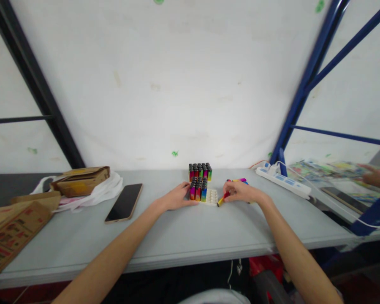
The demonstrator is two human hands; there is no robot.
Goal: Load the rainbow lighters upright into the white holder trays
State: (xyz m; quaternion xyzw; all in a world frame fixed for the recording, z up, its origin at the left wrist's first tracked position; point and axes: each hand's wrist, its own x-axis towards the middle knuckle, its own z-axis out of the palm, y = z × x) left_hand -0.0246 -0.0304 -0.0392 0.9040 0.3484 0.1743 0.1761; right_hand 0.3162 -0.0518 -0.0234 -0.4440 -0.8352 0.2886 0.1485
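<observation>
My left hand (179,196) wraps round the left end of a white tray (212,197) with round holes, its thumb along the front edge and fingers at the back-left. Several upright lighters (198,190) with black tops and rainbow-coloured bodies fill the tray's left part; open holes show at its right. My right hand (239,192) pinches a red and yellow lighter (222,200), tilted, just right of the tray. More loose lighters (240,180) lie behind and partly under that hand. Behind the tray stands another block of upright lighters (200,171).
A phone (124,202) lies left on the grey table (177,236). Further left are cardboard boxes (82,180) and a white plastic bag (114,185). A power strip (283,182) with cables is at right, beside a blue rack post (299,101). Another person's hand (378,176) shows far right.
</observation>
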